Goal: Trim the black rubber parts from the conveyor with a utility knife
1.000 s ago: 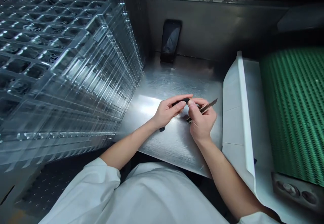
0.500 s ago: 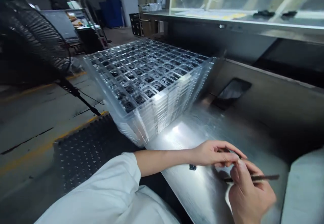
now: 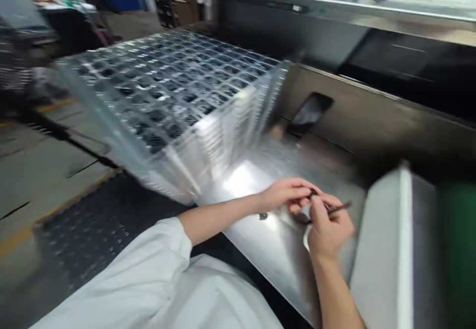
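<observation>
My left hand point(image 3: 286, 195) and my right hand point(image 3: 329, 230) meet over a shiny steel worktop point(image 3: 267, 249). The left fingers pinch a small black part point(image 3: 313, 193). My right hand is closed on thin metal tweezers point(image 3: 336, 208), whose tips point right. Another small black part point(image 3: 263, 216) lies on the steel just below my left wrist. The picture is blurred by head motion.
A tall stack of clear plastic compartment trays point(image 3: 174, 101) with small dark parts stands at the left of the worktop. A dark phone point(image 3: 308, 112) leans on the back wall. A white guide rail point(image 3: 394, 249) and a green belt point(image 3: 459, 249) lie to the right.
The view swung left and up a second ago and has now turned partly back right. Both hands stay together, holding the black part and the tweezers.
</observation>
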`<control>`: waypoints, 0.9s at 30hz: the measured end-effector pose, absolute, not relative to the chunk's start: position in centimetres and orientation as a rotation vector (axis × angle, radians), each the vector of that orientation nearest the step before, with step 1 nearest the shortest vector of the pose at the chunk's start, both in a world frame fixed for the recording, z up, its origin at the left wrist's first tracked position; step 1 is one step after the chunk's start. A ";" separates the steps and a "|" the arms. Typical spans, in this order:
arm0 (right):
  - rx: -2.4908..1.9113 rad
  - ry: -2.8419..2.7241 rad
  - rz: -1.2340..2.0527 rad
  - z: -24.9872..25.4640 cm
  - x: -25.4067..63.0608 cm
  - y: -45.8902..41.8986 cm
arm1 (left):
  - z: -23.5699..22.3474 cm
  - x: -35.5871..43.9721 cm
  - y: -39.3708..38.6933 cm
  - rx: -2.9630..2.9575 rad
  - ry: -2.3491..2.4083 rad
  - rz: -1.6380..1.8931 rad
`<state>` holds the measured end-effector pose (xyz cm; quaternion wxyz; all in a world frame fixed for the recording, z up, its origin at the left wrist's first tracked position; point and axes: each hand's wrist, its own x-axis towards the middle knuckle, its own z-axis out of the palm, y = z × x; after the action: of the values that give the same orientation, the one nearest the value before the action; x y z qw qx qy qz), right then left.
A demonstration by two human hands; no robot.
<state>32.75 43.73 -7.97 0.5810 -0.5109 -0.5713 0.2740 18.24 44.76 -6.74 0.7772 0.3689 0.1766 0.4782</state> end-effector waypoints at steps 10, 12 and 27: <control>-1.118 -1.545 0.436 -7.0 33.5 43.6 | -6.0 18.1 44.6 0.680 0.434 1.094; -1.072 -1.631 0.365 -7.0 33.5 43.5 | -5.9 18.0 44.6 0.666 0.449 1.119; -1.104 -1.725 0.292 -7.5 32.9 43.3 | -6.1 18.0 44.5 0.611 0.415 1.119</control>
<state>32.90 43.25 -7.46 0.5110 -0.4586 -0.7168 0.1213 17.99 44.51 -6.10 0.7834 0.2833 0.1923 0.5187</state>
